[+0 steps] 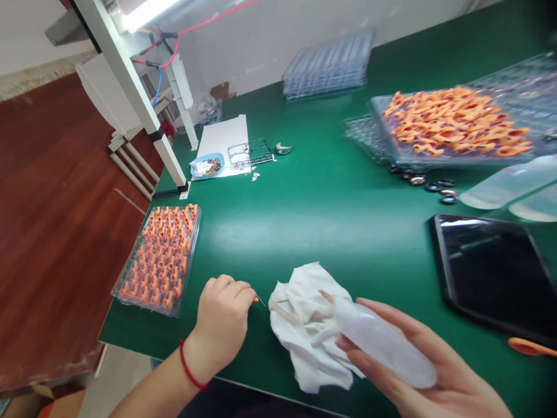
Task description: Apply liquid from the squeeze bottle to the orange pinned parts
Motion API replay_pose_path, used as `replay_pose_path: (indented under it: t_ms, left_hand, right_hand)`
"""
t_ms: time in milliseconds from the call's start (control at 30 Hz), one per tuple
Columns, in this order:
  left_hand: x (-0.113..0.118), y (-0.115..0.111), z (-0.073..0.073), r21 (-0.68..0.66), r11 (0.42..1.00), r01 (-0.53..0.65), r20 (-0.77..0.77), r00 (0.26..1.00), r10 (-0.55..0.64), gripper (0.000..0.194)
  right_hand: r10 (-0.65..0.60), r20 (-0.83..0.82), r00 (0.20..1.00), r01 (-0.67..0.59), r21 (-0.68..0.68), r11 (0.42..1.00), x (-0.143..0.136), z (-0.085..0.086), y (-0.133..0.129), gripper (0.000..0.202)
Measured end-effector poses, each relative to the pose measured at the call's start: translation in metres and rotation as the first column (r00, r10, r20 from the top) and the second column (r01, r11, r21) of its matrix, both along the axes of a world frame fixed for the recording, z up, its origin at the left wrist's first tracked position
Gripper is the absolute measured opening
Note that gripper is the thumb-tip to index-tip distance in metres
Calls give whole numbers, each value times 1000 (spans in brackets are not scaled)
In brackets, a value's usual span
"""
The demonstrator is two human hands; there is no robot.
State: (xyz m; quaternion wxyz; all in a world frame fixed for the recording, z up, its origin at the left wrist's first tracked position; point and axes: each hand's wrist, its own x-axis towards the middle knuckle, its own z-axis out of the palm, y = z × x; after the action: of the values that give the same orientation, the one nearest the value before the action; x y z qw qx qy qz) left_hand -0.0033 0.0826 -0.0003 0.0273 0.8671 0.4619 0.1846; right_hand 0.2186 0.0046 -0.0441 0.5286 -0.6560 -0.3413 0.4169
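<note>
My left hand [224, 313], with a red cord at the wrist, is closed above the green table. From its fingertips shows a bit of a small orange piece [256, 299] with a thin metal pin; the rest is hidden by the fingers. In my right hand [418, 354] lies a translucent white squeeze bottle [385, 342], tilted, its narrow brownish nozzle pointing up and left. A crumpled white cloth [311, 325] lies between the hands, partly behind the bottle.
At left stands a clear tray [161, 255] of orange pieces; another heaped tray [456, 122] is at back right. A black tablet-like device [496, 273] lies at right, near more bottles [500, 183]. A blue dish [209, 165], wire frame [250, 154] and stacked trays [328, 64] are farther back.
</note>
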Motion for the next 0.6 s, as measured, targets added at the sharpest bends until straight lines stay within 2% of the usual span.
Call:
replay_pose_path:
  t_ms: [167, 267, 333, 400, 467, 567, 600]
  left_hand:
    - [1, 18, -5, -131, 991, 34, 57, 998, -26, 23]
    - [-4, 20, -2, -209, 978, 27, 220, 975, 20, 21]
    - [-4, 14, 2, -257, 966, 12, 368, 926, 86, 18]
    - [0, 4, 6, -311, 950, -2, 522, 835, 173, 10]
    - [7, -9, 4, -366, 930, 6, 653, 714, 252, 6]
    - [21, -27, -8, -422, 906, 31, 795, 493, 354, 23]
    - [24, -32, -12, -442, 896, 34, 830, 394, 395, 26]
  right_hand:
    - [5, -241, 970, -23, -73, 997, -3, 23, 25, 61]
    - [31, -312, 950, -48, -46, 998, -16, 23, 26, 60]
    - [38, -332, 942, -42, -4, 999, -28, 21, 23, 57]
    - [47, -362, 931, -29, 56, 998, -44, 20, 22, 52]
    - [76, -399, 914, -24, 135, 991, -60, 23, 21, 46]
    - [151, -437, 887, -38, 256, 966, -78, 28, 22, 41]
    - [172, -442, 880, -43, 287, 957, -81, 28, 22, 40]
